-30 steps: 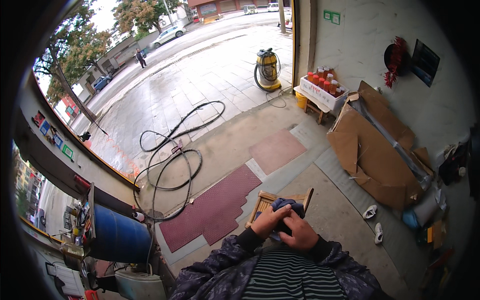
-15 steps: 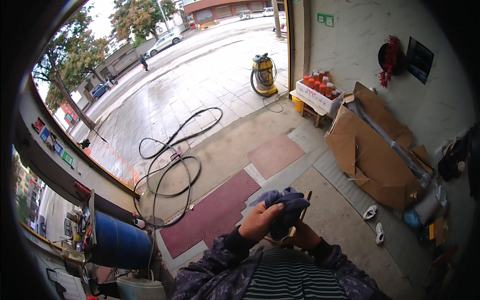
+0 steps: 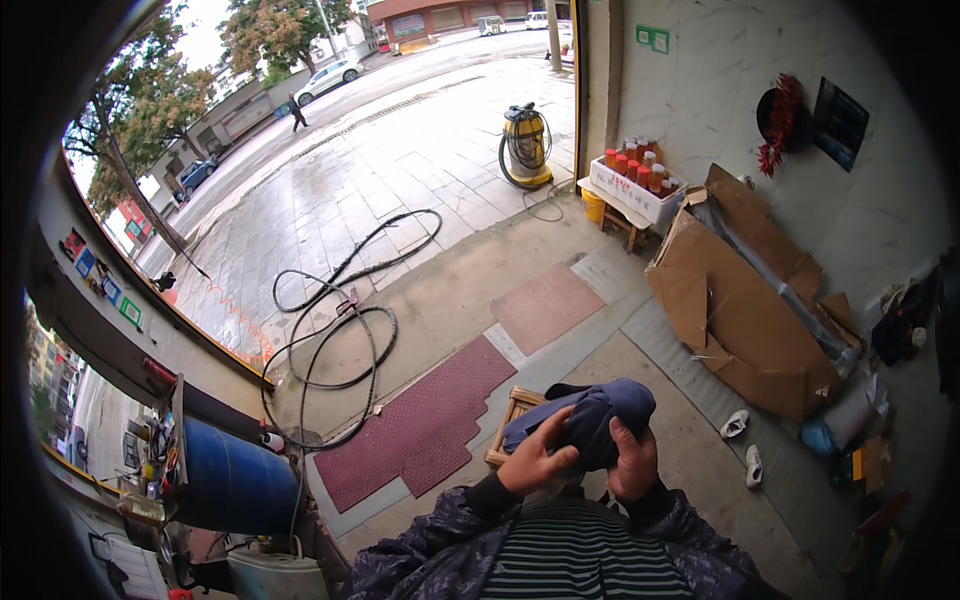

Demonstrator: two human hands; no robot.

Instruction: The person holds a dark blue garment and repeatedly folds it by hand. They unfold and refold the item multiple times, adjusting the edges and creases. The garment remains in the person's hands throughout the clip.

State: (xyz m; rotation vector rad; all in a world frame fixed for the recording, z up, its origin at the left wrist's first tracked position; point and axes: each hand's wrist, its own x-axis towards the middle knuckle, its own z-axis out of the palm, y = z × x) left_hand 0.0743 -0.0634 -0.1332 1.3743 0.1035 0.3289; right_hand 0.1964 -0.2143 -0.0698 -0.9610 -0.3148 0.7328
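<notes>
I have a bunched dark blue cloth (image 3: 590, 420) up in front of my striped shirt (image 3: 560, 550), near a small slatted wooden stool (image 3: 515, 412) that shows partly from behind it. My right hand (image 3: 634, 462) grasps the cloth's near right side, thumb pressed on its face, the fingers mostly hidden by the folds. My left hand (image 3: 540, 458) touches the near left part with its fingers loosely spread; I cannot tell whether it bears any weight. That looks like the weak point to me: if my right thumb slid on the soft folds, the left might not catch the bundle, and it could drop onto the stool or the concrete floor (image 3: 668, 432) and pick up grit. The loose left end could also sag and snag on the stool's frame, since the two overlap from where I look, though I cannot judge the gap between them. The maroon mat (image 3: 420, 430) and black hose (image 3: 385, 345) lie farther off, so I see little risk there.
</notes>
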